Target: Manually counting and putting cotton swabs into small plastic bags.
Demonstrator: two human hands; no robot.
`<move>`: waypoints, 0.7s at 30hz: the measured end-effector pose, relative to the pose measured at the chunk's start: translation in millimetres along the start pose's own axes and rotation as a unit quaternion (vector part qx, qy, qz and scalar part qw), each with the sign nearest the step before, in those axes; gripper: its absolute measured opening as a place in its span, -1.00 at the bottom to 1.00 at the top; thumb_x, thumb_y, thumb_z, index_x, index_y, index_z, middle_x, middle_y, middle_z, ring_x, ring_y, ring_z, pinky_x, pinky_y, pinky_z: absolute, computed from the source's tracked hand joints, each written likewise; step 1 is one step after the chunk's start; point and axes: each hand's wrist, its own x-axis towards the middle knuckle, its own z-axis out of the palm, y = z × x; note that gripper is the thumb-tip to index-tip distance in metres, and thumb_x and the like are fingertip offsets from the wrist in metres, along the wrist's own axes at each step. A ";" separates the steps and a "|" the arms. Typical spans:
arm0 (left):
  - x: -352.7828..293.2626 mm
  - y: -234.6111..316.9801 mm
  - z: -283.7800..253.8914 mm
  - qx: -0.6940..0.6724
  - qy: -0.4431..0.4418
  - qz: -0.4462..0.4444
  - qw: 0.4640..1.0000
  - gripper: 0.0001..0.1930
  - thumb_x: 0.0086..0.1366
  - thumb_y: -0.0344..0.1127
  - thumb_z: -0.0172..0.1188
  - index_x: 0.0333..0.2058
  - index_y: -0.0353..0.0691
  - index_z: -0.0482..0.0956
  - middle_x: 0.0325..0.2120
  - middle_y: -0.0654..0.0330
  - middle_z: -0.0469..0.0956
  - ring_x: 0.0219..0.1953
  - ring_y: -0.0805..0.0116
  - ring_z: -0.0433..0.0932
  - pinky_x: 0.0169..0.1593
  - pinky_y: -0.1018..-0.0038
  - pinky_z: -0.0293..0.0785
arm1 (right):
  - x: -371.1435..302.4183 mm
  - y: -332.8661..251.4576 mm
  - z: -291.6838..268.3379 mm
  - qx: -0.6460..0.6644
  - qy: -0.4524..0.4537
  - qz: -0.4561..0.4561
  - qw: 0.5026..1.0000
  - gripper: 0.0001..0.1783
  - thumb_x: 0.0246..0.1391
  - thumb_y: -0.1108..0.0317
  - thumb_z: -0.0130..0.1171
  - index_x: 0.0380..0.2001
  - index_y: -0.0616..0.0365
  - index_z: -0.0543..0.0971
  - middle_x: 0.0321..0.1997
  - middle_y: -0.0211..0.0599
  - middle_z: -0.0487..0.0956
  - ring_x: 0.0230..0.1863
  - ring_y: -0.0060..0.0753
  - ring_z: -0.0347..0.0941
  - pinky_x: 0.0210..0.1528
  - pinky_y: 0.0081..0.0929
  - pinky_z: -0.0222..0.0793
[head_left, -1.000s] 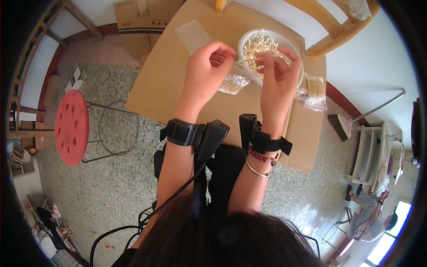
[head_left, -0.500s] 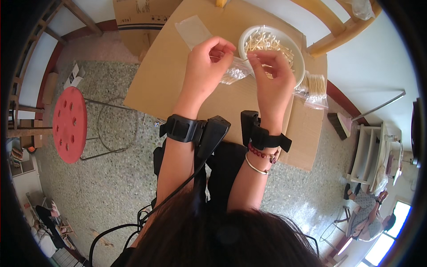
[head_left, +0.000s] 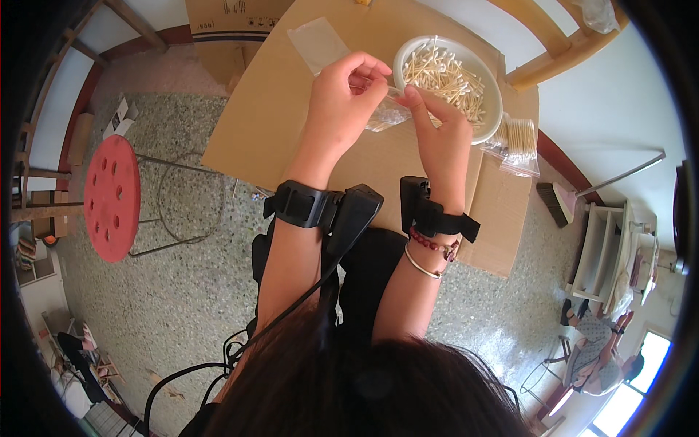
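Over the cardboard table top, my left hand [head_left: 344, 102] is closed in a pinch at the mouth of a clear zip bag [head_left: 387, 118]. White-tipped cotton swabs show inside this bag, partly hidden by my hands. My right hand [head_left: 445, 138] pinches the bag's other top corner, thumb against fingers. Just beyond the right hand stands a white bowl [head_left: 498, 109] full of loose cotton swabs [head_left: 444, 73]. To its right lies a filled bag of swabs [head_left: 518, 140]. A flat clear bag [head_left: 318, 45] rests beyond my left hand.
Cardboard [head_left: 255, 138] covers the table. A wooden chair [head_left: 539, 33] stands at the far right, a red round stool [head_left: 111, 198] at the left. A broom [head_left: 557, 204] leans by the right wall. Another person [head_left: 601, 349] sits at lower right.
My right hand has come down from beside the bowl's rim to the bag's edge. The swab that seemed to be between its fingers is no longer visible there. The left hand stays at the bag.
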 end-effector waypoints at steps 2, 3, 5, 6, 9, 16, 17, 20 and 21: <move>-0.2 -0.2 0.4 -0.003 0.000 -0.005 1.000 -0.86 0.17 -0.48 0.12 -0.28 -0.33 0.54 -0.37 0.24 0.54 -0.31 0.53 0.51 -0.19 0.60 0.43 | -0.2 4.1 1.1 -0.011 -0.019 0.000 1.000 -0.68 0.10 0.14 0.15 -0.37 0.20 0.66 -0.19 -0.04 0.60 -0.13 -0.07 0.52 -0.05 -0.34 0.36; -0.2 -0.2 1.1 -0.004 0.000 -0.004 1.000 -0.86 0.17 -0.48 0.12 -0.28 -0.33 0.54 -0.37 0.24 0.54 -0.31 0.53 0.51 -0.19 0.60 0.43 | -0.4 7.3 1.6 -0.022 -0.037 0.000 0.999 -0.63 0.14 0.09 0.11 -0.36 0.21 0.66 -0.19 -0.02 0.60 -0.12 -0.06 0.51 -0.05 -0.33 0.36; -0.4 -0.3 2.4 0.001 -0.001 0.000 1.000 -0.86 0.17 -0.47 0.12 -0.28 -0.32 0.54 -0.37 0.24 0.54 -0.31 0.53 0.51 -0.19 0.60 0.43 | -1.2 13.5 4.2 -0.035 -0.037 -0.016 0.999 -0.63 0.14 0.09 0.10 -0.36 0.21 0.65 -0.20 -0.02 0.60 -0.13 -0.05 0.51 -0.05 -0.33 0.35; -0.4 -0.8 2.8 0.000 -0.001 0.000 1.000 -0.86 0.17 -0.47 0.12 -0.28 -0.32 0.54 -0.37 0.24 0.54 -0.31 0.53 0.51 -0.19 0.60 0.43 | -1.5 12.1 5.2 -0.047 -0.038 -0.032 0.998 -0.63 0.14 0.09 0.10 -0.35 0.21 0.65 -0.21 -0.02 0.61 -0.13 -0.05 0.50 -0.05 -0.33 0.35; -0.1 -2.7 3.1 0.007 0.005 -0.007 1.000 -0.88 0.17 -0.47 0.12 -0.29 -0.31 0.54 -0.38 0.25 0.54 -0.31 0.54 0.50 -0.19 0.60 0.42 | -1.6 4.6 1.6 -0.014 -0.021 -0.007 1.000 -0.64 0.16 0.12 0.09 -0.35 0.24 0.63 -0.24 -0.07 0.62 -0.18 -0.09 0.52 -0.10 -0.33 0.37; 2.1 -3.1 1.7 0.075 0.090 0.089 0.989 -0.89 0.13 -0.49 0.13 -0.32 -0.29 0.52 -0.44 0.25 0.53 -0.35 0.49 0.50 -0.19 0.55 0.41 | 3.6 13.6 -5.0 -0.008 0.119 0.032 0.992 -0.74 0.15 0.27 0.06 -0.28 0.27 0.56 -0.31 -0.08 0.61 -0.26 -0.20 0.55 -0.18 -0.34 0.40; 1.5 -2.4 1.8 0.121 0.081 0.093 0.985 -0.87 0.11 -0.50 0.13 -0.32 -0.29 0.51 -0.47 0.23 0.53 -0.37 0.46 0.50 -0.21 0.53 0.41 | 4.1 16.8 -5.4 -0.020 0.100 0.036 0.994 -0.76 0.14 0.31 0.03 -0.23 0.26 0.54 -0.30 -0.04 0.60 -0.24 -0.15 0.55 -0.17 -0.32 0.40; -5.8 -2.0 1.1 0.243 0.000 0.001 0.970 -0.84 0.09 -0.49 0.14 -0.30 -0.29 0.50 -0.50 0.14 0.51 -0.39 0.36 0.52 -0.26 0.47 0.42 | 8.9 28.6 1.1 -0.059 0.060 0.023 0.996 -0.74 0.13 0.38 -0.02 -0.13 0.23 0.49 -0.26 0.03 0.59 -0.20 -0.04 0.54 -0.14 -0.25 0.40; -8.7 -4.5 1.4 0.243 0.002 0.001 0.970 -0.84 0.09 -0.49 0.14 -0.30 -0.29 0.50 -0.50 0.14 0.51 -0.39 0.36 0.52 -0.26 0.47 0.42 | 11.2 30.2 3.2 -0.085 0.041 0.006 0.996 -0.71 0.13 0.40 -0.06 -0.08 0.21 0.46 -0.24 0.06 0.58 -0.18 0.03 0.52 -0.13 -0.21 0.39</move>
